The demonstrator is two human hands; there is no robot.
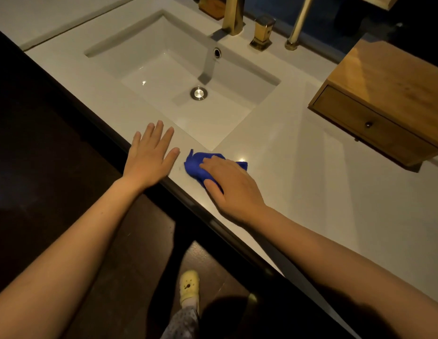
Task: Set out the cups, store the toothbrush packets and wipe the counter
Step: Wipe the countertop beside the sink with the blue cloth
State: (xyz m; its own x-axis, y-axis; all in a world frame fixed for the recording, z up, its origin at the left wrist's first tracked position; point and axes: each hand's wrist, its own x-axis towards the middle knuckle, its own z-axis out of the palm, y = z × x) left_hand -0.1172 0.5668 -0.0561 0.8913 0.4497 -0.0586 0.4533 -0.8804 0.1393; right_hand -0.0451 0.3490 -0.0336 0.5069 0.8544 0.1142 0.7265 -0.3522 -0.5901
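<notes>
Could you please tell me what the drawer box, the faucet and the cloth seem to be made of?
Drawer box: light wood, perhaps bamboo, with visible grain. Faucet: brass- or gold-toned metal, satin sheen. Blue cloth: soft fabric, probably microfibre, crumpled.

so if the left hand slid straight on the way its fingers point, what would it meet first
Probably the sink basin. The left hand lies flat and open on the counter, fingers pointing up and slightly right toward the basin's near edge. Only bare counter lies between; the blue cloth sits off to its right.
</notes>
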